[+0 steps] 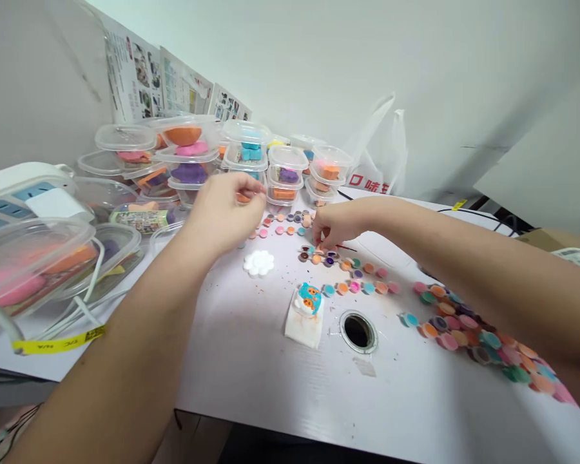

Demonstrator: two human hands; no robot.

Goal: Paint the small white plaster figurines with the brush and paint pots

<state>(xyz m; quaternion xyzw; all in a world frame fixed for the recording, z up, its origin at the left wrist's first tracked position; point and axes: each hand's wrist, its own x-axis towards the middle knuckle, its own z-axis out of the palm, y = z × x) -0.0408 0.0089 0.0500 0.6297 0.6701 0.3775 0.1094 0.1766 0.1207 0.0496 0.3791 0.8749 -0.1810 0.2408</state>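
Observation:
My left hand (pixel 236 209) hovers before the stacked tubs, fingers curled together; whatever they hold, if anything, is too small to make out. Over the small paint pots (pixel 329 260) in the middle of the table is my right hand (pixel 336 225), its fingers pinched down at the pots. A thin dark brush (pixel 347 248) shows just right of those fingertips; whether they grip it is unclear. A white flower-shaped piece (pixel 258 263) lies below my left hand. Nearer to me, a blue, orange and white painted figure (pixel 309 299) rests on a white tissue (pixel 303 330).
Clear tubs of coloured clay (pixel 191 154) are stacked at the back left. A power strip (pixel 17 200) and white cables lie at the left. More paint pots (pixel 478 338) spread under my right forearm. A round hole (pixel 358 331) opens in the white table (pixel 261 380). A plastic bag (pixel 381 154) stands behind.

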